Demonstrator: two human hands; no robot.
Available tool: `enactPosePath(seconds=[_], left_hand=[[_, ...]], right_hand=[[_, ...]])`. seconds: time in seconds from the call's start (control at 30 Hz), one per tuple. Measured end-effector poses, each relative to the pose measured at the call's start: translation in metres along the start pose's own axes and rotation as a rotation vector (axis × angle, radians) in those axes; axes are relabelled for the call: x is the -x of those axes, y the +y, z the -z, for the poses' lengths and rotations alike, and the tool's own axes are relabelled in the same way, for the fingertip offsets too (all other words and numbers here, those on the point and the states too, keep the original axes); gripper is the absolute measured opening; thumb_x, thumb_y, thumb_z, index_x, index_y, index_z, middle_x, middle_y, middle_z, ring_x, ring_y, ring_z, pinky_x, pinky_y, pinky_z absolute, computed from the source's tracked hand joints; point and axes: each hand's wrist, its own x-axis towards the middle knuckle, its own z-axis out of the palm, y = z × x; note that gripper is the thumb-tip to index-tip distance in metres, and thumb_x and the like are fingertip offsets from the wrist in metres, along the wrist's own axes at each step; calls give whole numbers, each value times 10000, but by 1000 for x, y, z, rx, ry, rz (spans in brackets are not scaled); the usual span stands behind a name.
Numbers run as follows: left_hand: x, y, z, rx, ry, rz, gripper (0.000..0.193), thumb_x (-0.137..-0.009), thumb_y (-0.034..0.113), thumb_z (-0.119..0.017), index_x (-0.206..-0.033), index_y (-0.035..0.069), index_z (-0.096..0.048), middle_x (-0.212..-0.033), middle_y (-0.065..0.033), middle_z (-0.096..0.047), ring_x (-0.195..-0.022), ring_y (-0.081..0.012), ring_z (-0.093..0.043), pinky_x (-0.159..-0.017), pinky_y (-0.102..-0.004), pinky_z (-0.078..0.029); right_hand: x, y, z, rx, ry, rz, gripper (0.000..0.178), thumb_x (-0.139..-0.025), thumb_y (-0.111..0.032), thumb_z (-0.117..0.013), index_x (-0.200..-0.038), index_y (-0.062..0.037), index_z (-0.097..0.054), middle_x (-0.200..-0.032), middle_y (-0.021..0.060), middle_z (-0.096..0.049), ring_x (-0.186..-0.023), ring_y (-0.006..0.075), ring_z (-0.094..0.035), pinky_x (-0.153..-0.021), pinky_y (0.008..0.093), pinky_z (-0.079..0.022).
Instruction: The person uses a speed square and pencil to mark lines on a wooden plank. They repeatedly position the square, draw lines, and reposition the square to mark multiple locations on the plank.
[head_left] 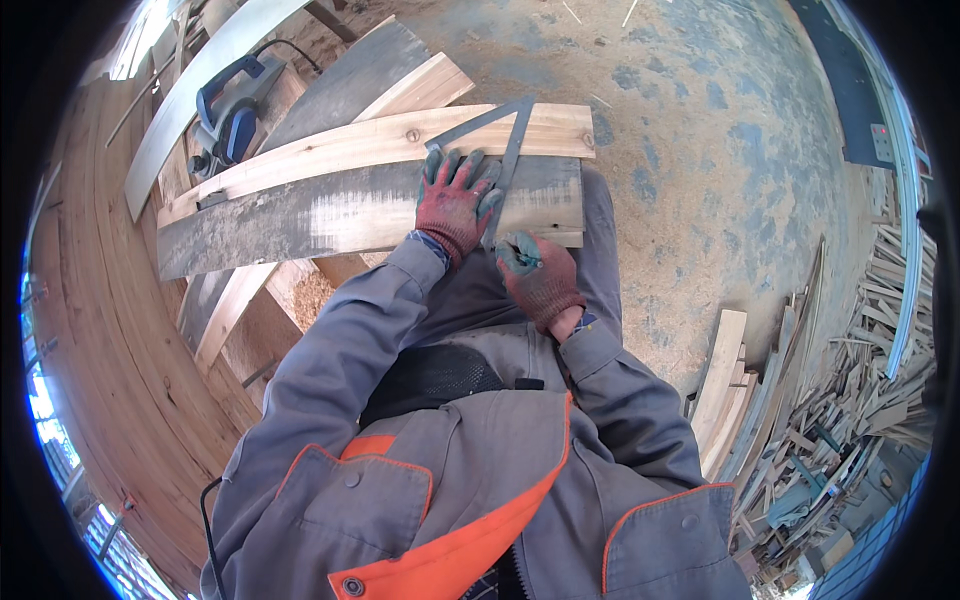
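A metal angle square (513,152) lies across a pale board (350,142) and the weathered grey board (375,205) beside it. My left hand (455,205), in a red and grey-green work glove, rests flat with fingers spread on the grey board, against the square. One arm of the square runs down past my thumb to the board's near edge. Just to the right, my right hand (538,275), gloved the same way, is closed with fingers pinched near that edge. Whatever it may hold is too small and hidden to make out.
An electric hand planer (228,120) with a cord sits at the upper left. Wide brown planks (125,300) stretch along the left. Sawdust (312,298) lies under the boards. On the right are leaning boards (722,380) and a heap of wood scraps (850,430).
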Motion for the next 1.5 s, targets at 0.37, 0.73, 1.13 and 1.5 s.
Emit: enactPosePath(seconds=[0.37,0.73,1.13,1.5], left_hand=[[0,0,5,-37,-31,-2,546,-979,502,-567,-1470,267,-608,-1658,-79,-400,-1540,-379,-329,-1285,-613,-120],[0,2,7,-7,-41,18,576,-946,512,-616,-1465,261,-620,-1659,-99,-396,-1530,-418,-328,-1267,-621,-182],[-2,1,0,-51,-26,15,615,-1007,530,-529,-1589,346,-458,-1705,-48,-330,-1570,-365,-268,-1267,-628,-149],[-3,4,6,-119,-114,26,624,-1013,544,-496,-1605,359,-425,-1728,-36,-284,-1587,-351,-236,-1270,-626,-150]], right_hand=[[1,-1,1,9,14,8,277,-799,-307,-815,-999,-129,-741,-900,145,-751,-879,397,-720,-761,483,-584],[-28,19,12,-338,156,-39,282,-895,-217,-771,-1132,-67,-745,-997,165,-772,-923,345,-748,-795,400,-585],[-177,73,-4,-282,262,-125,303,-1012,-177,-678,-1271,-28,-729,-1199,97,-773,-1092,175,-706,-957,311,-522],[-190,62,4,-12,184,-126,413,-927,-401,-723,-1257,-153,-730,-1060,172,-769,-1013,391,-730,-871,459,-568]])
